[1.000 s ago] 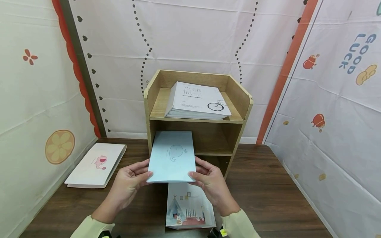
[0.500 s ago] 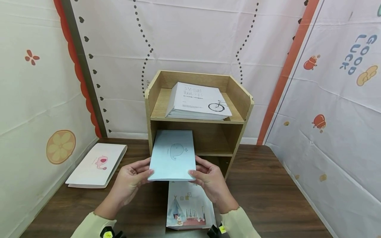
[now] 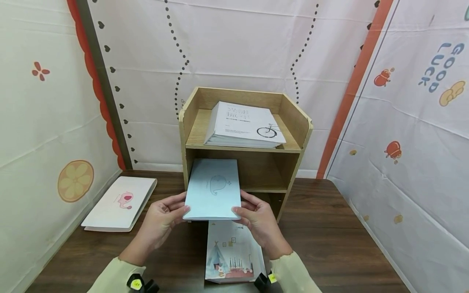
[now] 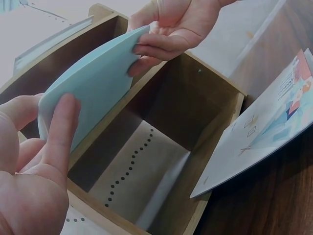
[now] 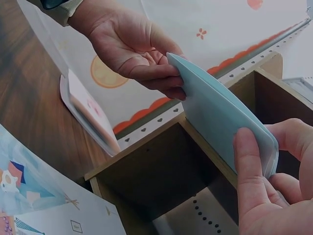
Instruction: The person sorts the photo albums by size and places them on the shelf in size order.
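A thin light-blue notebook (image 3: 210, 195) with a whale drawing lies flat between both hands, its far end inside the middle compartment of the wooden shelf (image 3: 243, 149). My left hand (image 3: 161, 226) pinches its near left corner, thumb on top and fingers beneath. On the opposite corner, my right hand (image 3: 261, 226) grips the same way. In the left wrist view, the notebook (image 4: 98, 81) passes above the middle shelf board, and the fingers (image 4: 63, 122) press its underside. The right wrist view shows the notebook (image 5: 215, 107) bowing slightly between the hands.
A thick white book (image 3: 245, 124) with a bicycle print sits on the shelf's top level. Left on the dark wooden table (image 3: 337, 240) lies a white notebook (image 3: 119, 203) with a pink elephant. Below the hands lies an illustrated book (image 3: 234, 256) with a tent picture.
Both hands have moved slightly forward, carrying the light-blue notebook a little farther into the middle compartment. The other books stay where they were.
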`<state>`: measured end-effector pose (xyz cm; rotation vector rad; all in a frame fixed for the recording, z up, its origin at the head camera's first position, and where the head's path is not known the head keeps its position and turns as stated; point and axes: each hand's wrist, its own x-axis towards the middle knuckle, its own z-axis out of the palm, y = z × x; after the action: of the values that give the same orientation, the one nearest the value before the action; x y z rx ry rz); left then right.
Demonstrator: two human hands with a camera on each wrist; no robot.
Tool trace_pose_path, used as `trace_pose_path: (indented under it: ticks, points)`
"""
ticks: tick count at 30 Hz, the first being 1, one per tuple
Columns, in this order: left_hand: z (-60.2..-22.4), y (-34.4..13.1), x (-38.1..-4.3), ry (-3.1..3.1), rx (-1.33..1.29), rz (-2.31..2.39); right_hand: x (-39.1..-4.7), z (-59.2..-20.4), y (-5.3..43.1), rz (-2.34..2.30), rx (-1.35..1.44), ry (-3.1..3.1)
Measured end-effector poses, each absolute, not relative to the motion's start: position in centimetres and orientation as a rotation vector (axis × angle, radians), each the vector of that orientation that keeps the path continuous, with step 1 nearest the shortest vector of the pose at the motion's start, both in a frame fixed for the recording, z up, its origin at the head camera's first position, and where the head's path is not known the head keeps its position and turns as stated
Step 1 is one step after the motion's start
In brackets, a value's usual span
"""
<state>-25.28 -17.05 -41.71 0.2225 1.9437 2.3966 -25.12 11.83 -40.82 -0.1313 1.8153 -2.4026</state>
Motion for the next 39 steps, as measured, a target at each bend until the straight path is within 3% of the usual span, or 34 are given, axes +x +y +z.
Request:
trace_pose_path:
  ticks: [39]
  points:
    - [-41.8, -16.5, -27.1, 2.002, 0.174, 2.447, -27.2, -41.2, 11.2, -2.444, -0.169, 1.822]
